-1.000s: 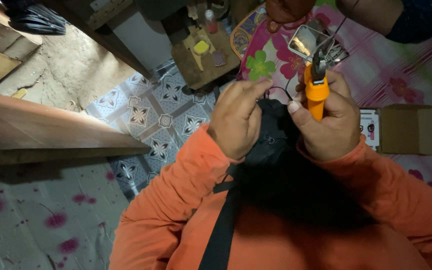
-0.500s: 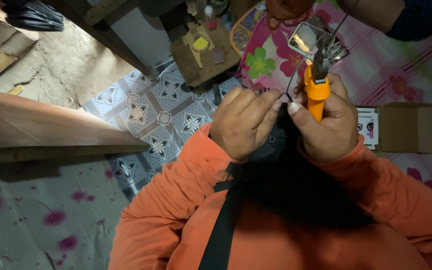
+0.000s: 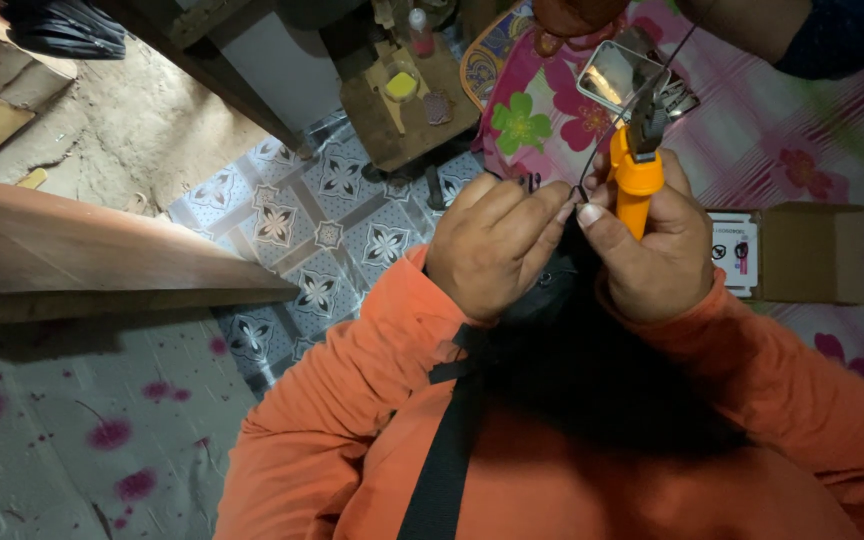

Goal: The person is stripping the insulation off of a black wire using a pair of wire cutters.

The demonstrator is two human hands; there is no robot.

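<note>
The floor below is a patchwork: a sheet of grey-and-white patterned tile vinyl (image 3: 297, 225) runs through the middle, a pale cloth with magenta flower blots (image 3: 62, 430) covers the lower left, and a pink floral mat (image 3: 832, 150) spreads to the right. A long brown wooden plank (image 3: 92, 250) crosses the left side, its edge closing off the tile strip there, and bare sandy ground lies beyond it. A small dark wooden worktop (image 3: 407, 115) littered with small bits stands at the top centre. Open room is scant: only the narrow tiled strip between plank and worktop lies free. On the pink mat, just right of the hands, sits an open brown cardboard box (image 3: 812, 255) with a white printed flap on its left end. The left hand (image 3: 492, 245) has its grip pinched together on a thin black wire (image 3: 592, 160), held close before the chest in orange sleeves. The right hand (image 3: 652, 245) is clamped around orange-handled pliers (image 3: 637, 160), pointing upward, thumb touching the left fingertips. Another person's arm in a dark sleeve (image 3: 832, 35) reaches in at the top right.
</note>
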